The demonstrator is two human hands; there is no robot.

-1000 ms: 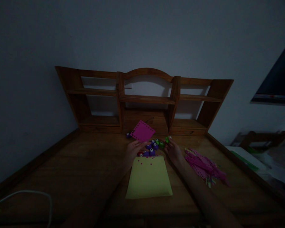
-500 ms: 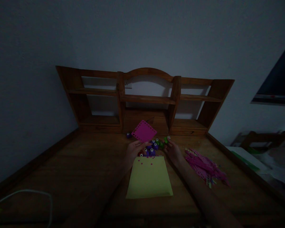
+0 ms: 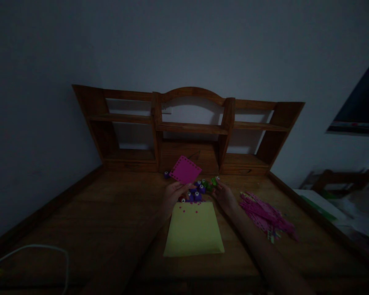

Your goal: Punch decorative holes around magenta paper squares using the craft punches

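A pink paper square point(image 3: 185, 170) with small holes along its edges is pinched at its lower corner by my left hand point(image 3: 172, 197). My right hand point(image 3: 224, 196) is closed on a small green craft punch point(image 3: 214, 180) with a white eye-like spot, to the right of the paper and apart from it. Between my hands lie several similar purple punches point(image 3: 197, 196), some green ones point(image 3: 203, 182) and a red one point(image 3: 182, 199). Just in front, a yellow sheet point(image 3: 194, 229) carries tiny pink paper bits point(image 3: 183, 211) near its far edge. Dim light blurs small details.
A heap of pink strips point(image 3: 266, 217) lies on the wooden desk point(image 3: 104, 213) at the right. One purple punch point(image 3: 166, 175) sits behind the paper square. A wooden shelf unit point(image 3: 190, 129) stands along the back. At the lower left runs a white cable point(image 3: 43, 246).
The pink paper square has shifted slightly left and turned a little in my left hand. The green punch in my right hand has moved slightly left.
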